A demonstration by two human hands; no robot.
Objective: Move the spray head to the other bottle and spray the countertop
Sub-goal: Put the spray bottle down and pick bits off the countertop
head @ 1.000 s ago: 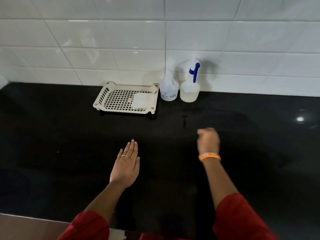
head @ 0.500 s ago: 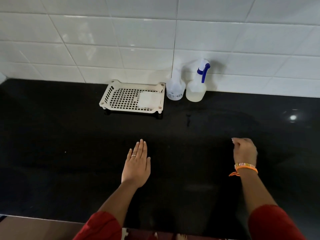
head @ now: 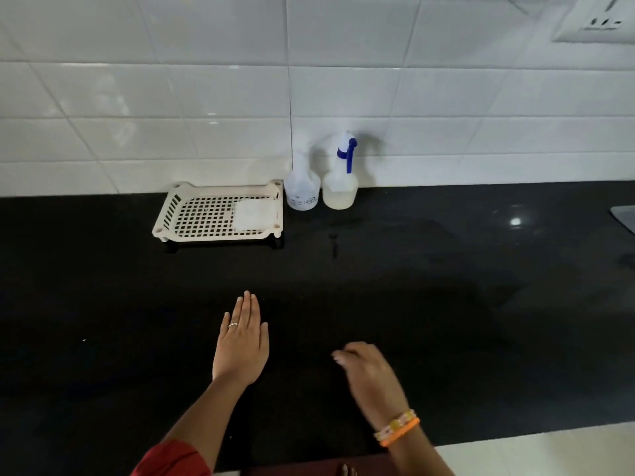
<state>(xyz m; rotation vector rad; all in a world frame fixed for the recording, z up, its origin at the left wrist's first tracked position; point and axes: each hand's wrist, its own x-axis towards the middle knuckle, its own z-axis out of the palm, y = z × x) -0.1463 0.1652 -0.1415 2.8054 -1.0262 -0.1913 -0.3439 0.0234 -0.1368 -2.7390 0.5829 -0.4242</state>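
Two clear bottles stand side by side against the tiled wall. The left bottle [head: 302,192] has a printed label and no head. The right bottle [head: 340,194] holds pale liquid and carries the white spray head [head: 347,151] with a blue trigger. My left hand [head: 242,345] lies flat on the black countertop [head: 446,304], fingers straight and together, holding nothing. To its right, my right hand [head: 369,379] is blurred, with its fingers curled down onto the counter and nothing visible in it. Both hands are well in front of the bottles.
A cream perforated tray [head: 192,218] with a white pad [head: 256,214] in it stands left of the bottles. A wall socket [head: 598,20] is at top right. A grey object [head: 623,216] pokes in at the right edge. Pale floor [head: 549,451] shows past the counter's front edge.
My right hand swung out to the right and has now come back left and nearer to me, close to my left hand. The left hand stayed flat. The view shifted.
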